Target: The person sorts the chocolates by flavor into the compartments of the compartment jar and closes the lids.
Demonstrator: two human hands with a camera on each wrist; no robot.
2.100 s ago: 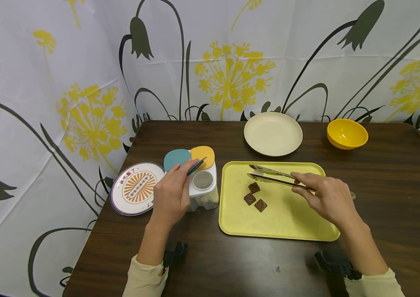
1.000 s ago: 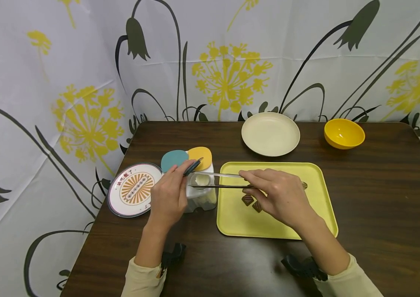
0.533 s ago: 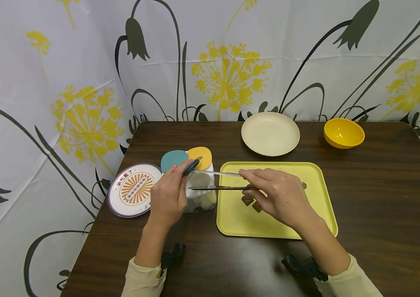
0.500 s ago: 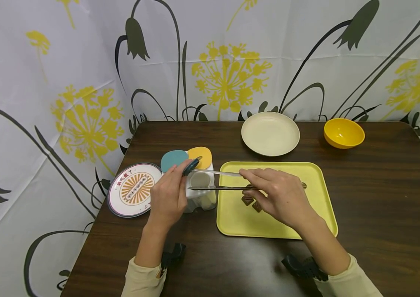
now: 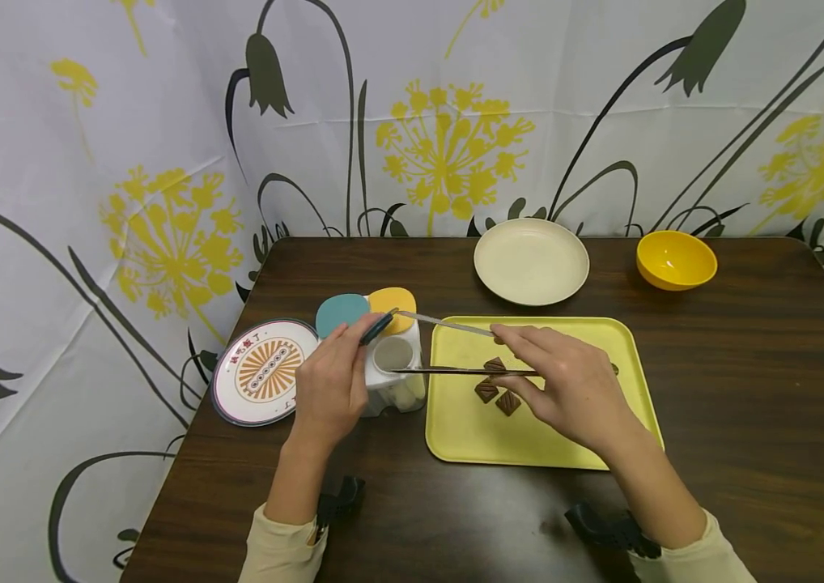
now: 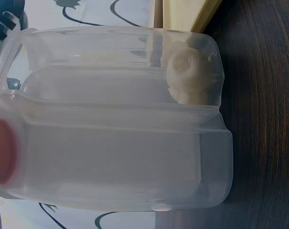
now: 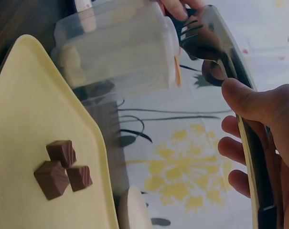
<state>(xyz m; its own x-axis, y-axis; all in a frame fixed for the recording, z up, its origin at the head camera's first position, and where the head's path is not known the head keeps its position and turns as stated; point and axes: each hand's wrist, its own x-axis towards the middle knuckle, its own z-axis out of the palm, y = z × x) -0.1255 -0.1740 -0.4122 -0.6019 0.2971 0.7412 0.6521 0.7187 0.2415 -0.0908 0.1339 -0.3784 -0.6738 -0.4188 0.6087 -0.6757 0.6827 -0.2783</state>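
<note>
Head view: right hand (image 5: 572,389) holds metal tongs (image 5: 448,348), blades spread, long axis pointing left over the white container (image 5: 393,372). Left hand (image 5: 332,385) grips that container's side on the surface. Three chocolate pieces (image 5: 495,387) lie on the yellow tray (image 5: 528,437), just below the tongs and nearer the right hand.

Left wrist view: container wall (image 6: 115,119) only; grip unseen.

Right wrist view: chocolates (image 7: 62,168) sit on the tray, apart from the tong tips (image 7: 197,40).

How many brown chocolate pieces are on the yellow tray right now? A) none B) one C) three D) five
C: three chocolate pieces lie clustered on the yellow tray, just beside the right hand holding the tongs; the right wrist view shows the same three.
</note>
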